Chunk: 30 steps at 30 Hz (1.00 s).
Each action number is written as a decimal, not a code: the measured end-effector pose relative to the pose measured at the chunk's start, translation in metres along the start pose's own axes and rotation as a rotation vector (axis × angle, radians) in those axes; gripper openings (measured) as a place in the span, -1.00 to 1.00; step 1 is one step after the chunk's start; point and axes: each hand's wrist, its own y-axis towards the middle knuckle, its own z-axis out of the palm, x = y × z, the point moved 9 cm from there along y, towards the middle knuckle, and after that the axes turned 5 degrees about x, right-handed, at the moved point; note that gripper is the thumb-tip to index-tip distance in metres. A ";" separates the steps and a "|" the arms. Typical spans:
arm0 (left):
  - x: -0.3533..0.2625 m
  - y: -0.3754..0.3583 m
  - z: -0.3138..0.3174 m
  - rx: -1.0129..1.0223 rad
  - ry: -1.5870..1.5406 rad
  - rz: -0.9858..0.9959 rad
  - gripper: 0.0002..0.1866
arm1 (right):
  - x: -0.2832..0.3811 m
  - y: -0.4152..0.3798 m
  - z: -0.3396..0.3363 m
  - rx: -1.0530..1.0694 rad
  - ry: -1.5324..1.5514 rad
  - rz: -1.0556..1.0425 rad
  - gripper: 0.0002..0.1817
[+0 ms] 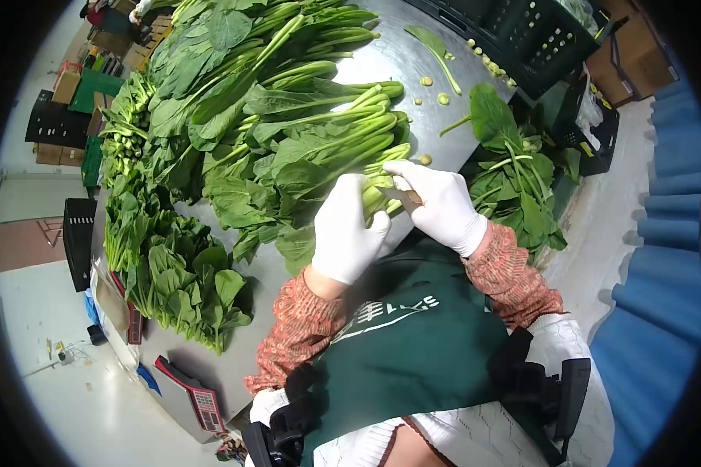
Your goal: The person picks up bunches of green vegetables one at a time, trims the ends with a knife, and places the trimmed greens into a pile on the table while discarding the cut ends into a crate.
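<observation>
My left hand (347, 227), in a white glove, is closed around the stalks of a leafy green (374, 194) at the front edge of the steel table. Close beside it, my right hand (437, 204), also gloved, grips a small knife (397, 196). The blade points left, against the stalk ends; the fingers hide most of the handle. Just beyond my hands, more leafy greens (319, 156) lie in a heap with their pale stalk ends toward the right.
Trimmed stalk ends (443, 99) and a loose leaf (430, 43) lie on the steel table (381, 58). A black crate (521, 39) stands at its far right. Discarded leaves (514, 179) are piled below the right edge. Bundled greens (187, 284) and a red-edged scale (198, 401) sit left.
</observation>
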 end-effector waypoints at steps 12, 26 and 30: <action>0.006 0.004 0.013 0.289 -0.307 0.039 -0.52 | 0.006 0.008 0.022 0.473 0.876 0.117 -0.54; 0.061 -0.021 -0.098 -0.074 -0.618 -0.377 -0.65 | -0.164 -0.044 -0.151 0.037 -0.744 0.564 -0.65; 0.054 -0.018 -0.072 -0.059 -0.637 -0.457 -0.49 | -0.123 -0.029 -0.061 0.124 -0.150 0.438 -0.61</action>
